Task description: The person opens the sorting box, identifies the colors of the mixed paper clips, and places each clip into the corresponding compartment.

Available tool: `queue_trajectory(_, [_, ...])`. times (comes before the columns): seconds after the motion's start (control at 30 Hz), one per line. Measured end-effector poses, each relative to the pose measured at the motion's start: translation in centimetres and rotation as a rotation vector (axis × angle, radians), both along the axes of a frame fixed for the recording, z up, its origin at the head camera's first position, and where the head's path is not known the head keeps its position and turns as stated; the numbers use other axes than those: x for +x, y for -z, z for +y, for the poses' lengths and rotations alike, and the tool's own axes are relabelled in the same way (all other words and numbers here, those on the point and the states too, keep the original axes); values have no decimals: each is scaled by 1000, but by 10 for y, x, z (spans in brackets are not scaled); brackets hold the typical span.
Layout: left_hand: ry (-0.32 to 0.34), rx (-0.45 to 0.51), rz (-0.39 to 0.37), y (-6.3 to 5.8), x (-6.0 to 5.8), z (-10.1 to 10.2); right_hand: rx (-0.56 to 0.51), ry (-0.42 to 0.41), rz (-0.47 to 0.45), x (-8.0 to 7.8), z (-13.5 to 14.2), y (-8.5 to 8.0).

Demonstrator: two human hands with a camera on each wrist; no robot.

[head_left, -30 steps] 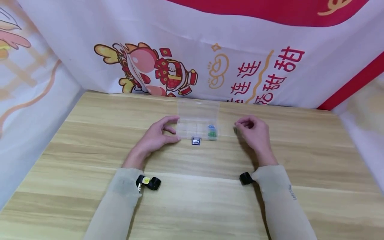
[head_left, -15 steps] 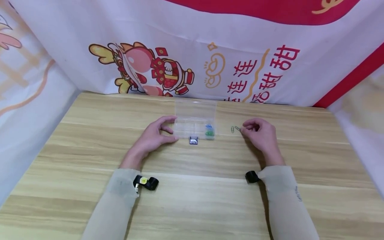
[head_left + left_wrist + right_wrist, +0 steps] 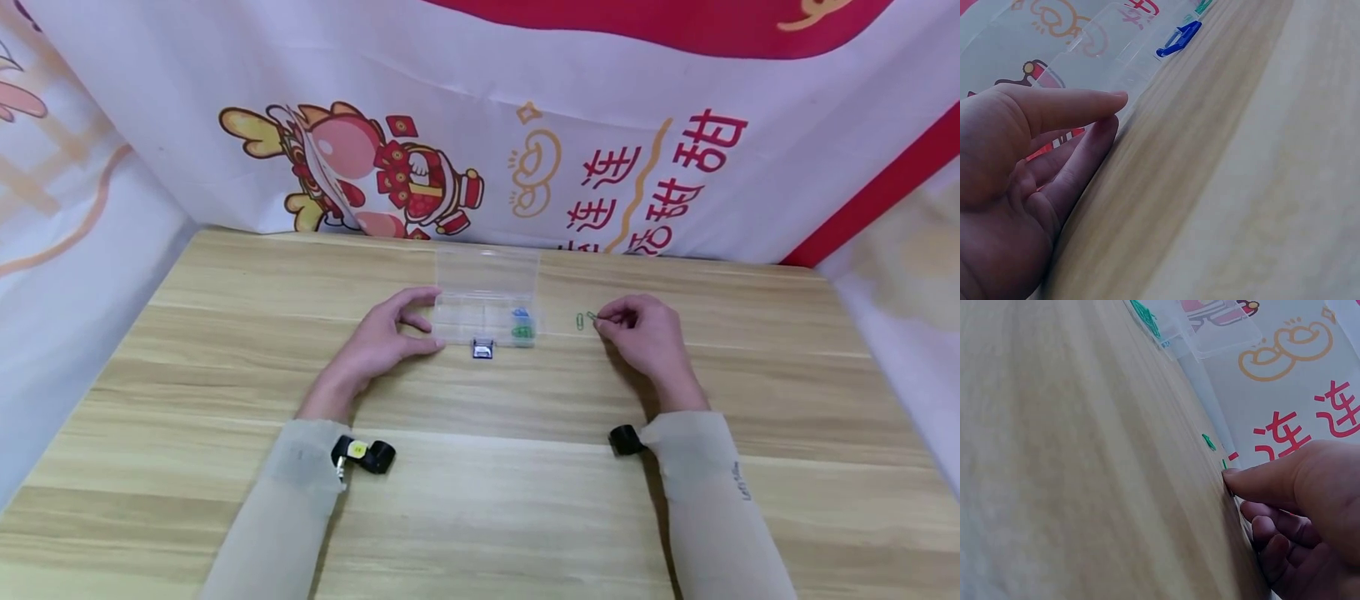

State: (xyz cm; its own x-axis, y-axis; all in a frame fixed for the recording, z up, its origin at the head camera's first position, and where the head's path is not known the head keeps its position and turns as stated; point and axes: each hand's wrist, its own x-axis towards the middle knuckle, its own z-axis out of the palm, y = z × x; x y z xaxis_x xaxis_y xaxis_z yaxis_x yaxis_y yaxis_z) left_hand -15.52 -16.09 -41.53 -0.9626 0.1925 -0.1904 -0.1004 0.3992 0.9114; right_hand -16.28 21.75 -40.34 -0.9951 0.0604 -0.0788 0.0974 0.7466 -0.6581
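- My right hand (image 3: 647, 335) has its fingertips curled onto a green paper clip (image 3: 592, 317) lying on the counter (image 3: 480, 500), just right of the clear box (image 3: 486, 307); a second clip (image 3: 580, 321) lies just beside it.
- My left hand (image 3: 382, 337) rests relaxed against the box's left wall, steadying it.
- I'd pinch only one clip and lift it clear before moving across.
- I'd keep the box braced.
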Motion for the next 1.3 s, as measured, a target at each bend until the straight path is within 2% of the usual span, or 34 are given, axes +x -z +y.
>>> queue_trajectory(0.27, [2, 4, -7, -2, 1, -1, -10, 1, -40, -1, -1, -2])
queue_trajectory(0.47, [-2, 8, -13, -3, 3, 0, -134, 7, -73, 3, 0, -12])
queue_trajectory(0.57, [-1, 10, -9, -2, 3, 0, -184, 6, -66, 5, -1, -20])
queue_trajectory(0.77, [-5, 11, -8, -2, 3, 0, -170, -19, -19, 5, -6, -29])
queue_trajectory(1.0, [-8, 13, -6, -3, 3, 0, -185, -57, -2, 3, -21, -26])
queue_trajectory(1.3, [-1, 18, 4, -2, 3, 0, -227, -105, -45, 2, -48, -21])
